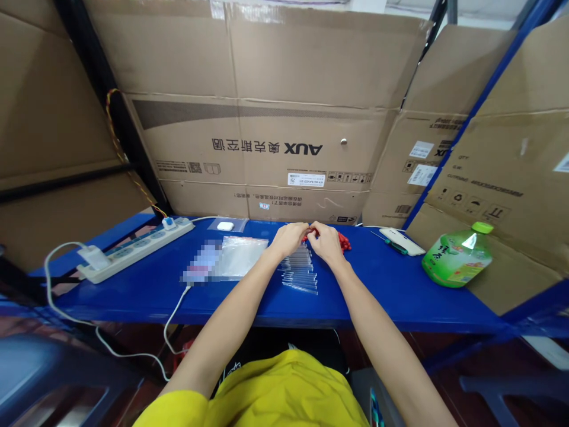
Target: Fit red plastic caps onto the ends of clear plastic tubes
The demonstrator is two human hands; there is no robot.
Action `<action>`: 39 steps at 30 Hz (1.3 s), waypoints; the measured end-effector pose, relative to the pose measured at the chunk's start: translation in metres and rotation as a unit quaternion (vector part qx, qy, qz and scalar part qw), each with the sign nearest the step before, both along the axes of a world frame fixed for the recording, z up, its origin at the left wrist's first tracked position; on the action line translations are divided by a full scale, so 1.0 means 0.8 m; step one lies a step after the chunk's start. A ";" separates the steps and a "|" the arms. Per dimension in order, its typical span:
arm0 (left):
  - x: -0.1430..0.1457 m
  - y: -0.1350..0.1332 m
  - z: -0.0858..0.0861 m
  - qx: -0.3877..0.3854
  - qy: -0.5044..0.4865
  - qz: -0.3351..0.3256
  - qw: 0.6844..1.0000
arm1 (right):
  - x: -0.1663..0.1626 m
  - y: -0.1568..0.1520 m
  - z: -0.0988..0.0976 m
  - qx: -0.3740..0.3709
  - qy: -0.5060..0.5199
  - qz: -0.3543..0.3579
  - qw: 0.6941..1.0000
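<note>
My left hand (290, 238) and my right hand (325, 242) come together over the far part of the blue table (377, 290). Both have their fingers curled inward in a pinch, fingertips nearly touching. Whatever sits between them is too small and hidden to make out. Just below them lies a row of thin clear tubes (300, 274), side by side. Small red pieces (344, 242) are heaped beside and behind my right hand, partly covered by it.
Left of the tubes are clear plastic bags (243, 256), a blurred-out phone-like object (202, 262) on a cable, a white case (224, 226) and a power strip (146, 242). To the right lie a green-handled screwdriver (395, 246) and a green bottle (457, 256). Cardboard (284, 71) walls the back.
</note>
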State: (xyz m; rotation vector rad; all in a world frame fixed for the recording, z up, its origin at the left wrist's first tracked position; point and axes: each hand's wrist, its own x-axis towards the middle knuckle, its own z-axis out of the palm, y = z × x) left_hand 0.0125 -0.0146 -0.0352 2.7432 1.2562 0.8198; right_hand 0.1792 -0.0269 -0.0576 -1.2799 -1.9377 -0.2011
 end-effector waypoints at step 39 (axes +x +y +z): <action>0.020 -0.010 0.004 0.054 -0.254 -0.026 0.965 | -0.018 -0.020 0.020 -0.218 0.480 0.377 0.761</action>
